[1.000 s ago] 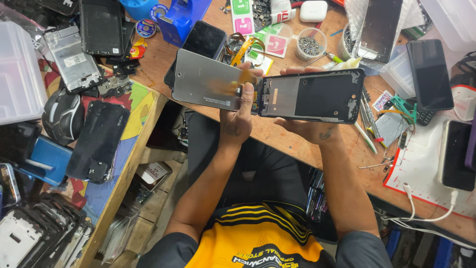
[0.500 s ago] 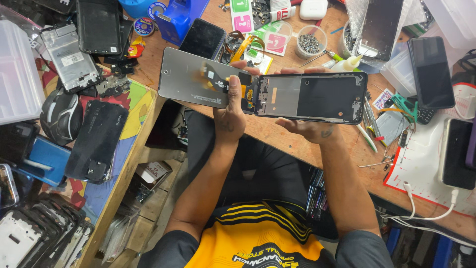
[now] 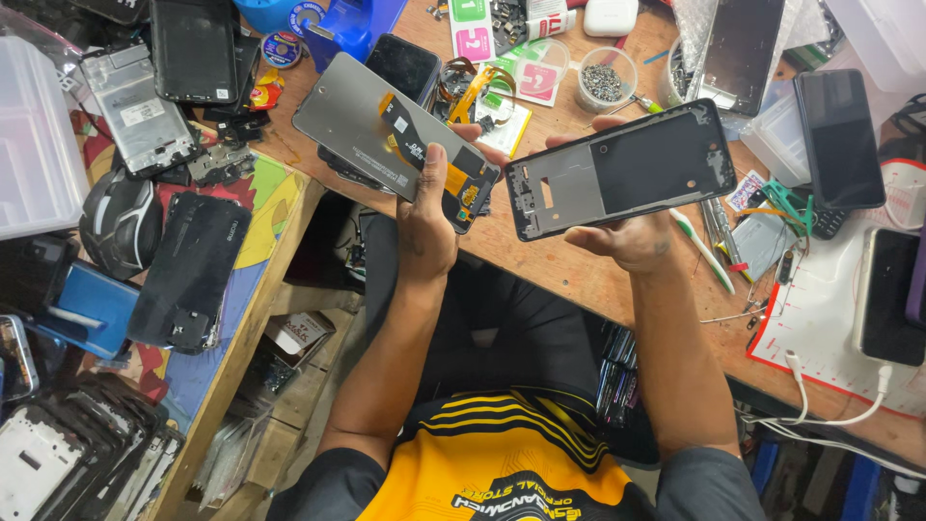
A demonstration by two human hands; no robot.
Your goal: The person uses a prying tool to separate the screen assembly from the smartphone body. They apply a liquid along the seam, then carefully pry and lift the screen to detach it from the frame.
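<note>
My left hand (image 3: 424, 227) grips a grey phone display panel (image 3: 352, 106) by its lower right corner, back side up, with an orange and black flex cable across it. My right hand (image 3: 632, 241) supports a black phone middle frame (image 3: 637, 164) from beneath, fingers curled over its far edge. Panel and frame are held above the wooden bench (image 3: 579, 280), side by side with a narrow gap between them. Both are tilted, with the panel's right end low and the frame's right end high.
A clear cup of screws (image 3: 606, 82) and sticker sheets (image 3: 473, 29) lie behind the hands. To the right are a black phone (image 3: 839, 135), tools (image 3: 719, 232), a white mat (image 3: 820, 328) and a cabled phone (image 3: 887, 294). Left: back covers (image 3: 188, 270), a clear box (image 3: 34, 145).
The panel has swung from level to slanted, its left end rising and moving left. The frame has tilted as well, and the two parts now sit slightly apart.
</note>
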